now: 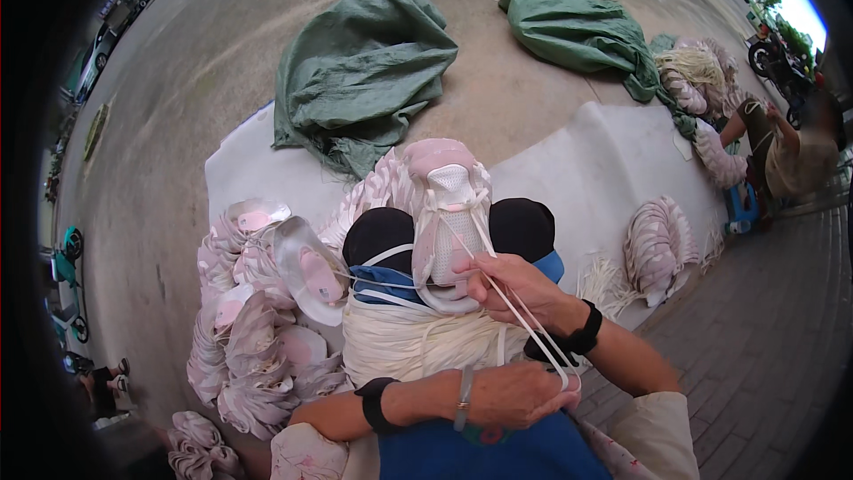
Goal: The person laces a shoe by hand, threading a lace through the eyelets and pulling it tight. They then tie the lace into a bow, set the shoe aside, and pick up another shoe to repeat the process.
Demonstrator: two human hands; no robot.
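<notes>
1. Here, a pink-and-white shoe upper (446, 244) is resting between the person's 2 black-covered knees (524, 229), toe pointing away.
2. The right grip (518, 291) is pinching white laces (530, 333) beside the upper's opening; the left grip (522, 396) is grasping them farther down, near the lap, and the 2 strands between are looking taut.
3. Judging by this, lacing is being done, probably at the drawing-through stage.
4. The next move is likely calling for even tension, without shifting the upper or twisting strands.
</notes>
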